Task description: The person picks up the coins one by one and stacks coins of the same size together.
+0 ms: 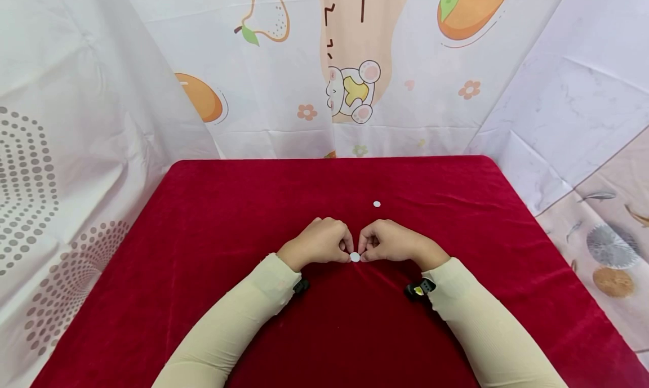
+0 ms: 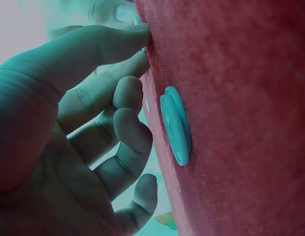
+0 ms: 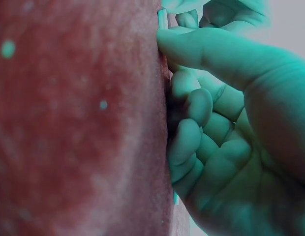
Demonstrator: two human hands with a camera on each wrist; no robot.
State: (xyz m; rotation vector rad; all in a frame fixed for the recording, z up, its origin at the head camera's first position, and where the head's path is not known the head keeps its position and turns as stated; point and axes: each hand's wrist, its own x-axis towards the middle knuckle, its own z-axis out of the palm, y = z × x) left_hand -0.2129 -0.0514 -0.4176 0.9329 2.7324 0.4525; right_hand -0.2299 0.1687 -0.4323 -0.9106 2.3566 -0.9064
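A small white round disc is between my two hands, low over the red cloth. My left hand pinches its left edge with thumb and index finger, the other fingers curled loosely. From the other side, my right hand pinches the right edge. In the right wrist view the disc shows edge-on at the thumb. Two stacked discs lie on the cloth by the left fingers in the left wrist view; the head view does not show them.
Beyond the right hand, another white disc lies on the red tablecloth. Printed white curtains rise behind the table and on both sides. Black straps with small devices sit at the wrists.
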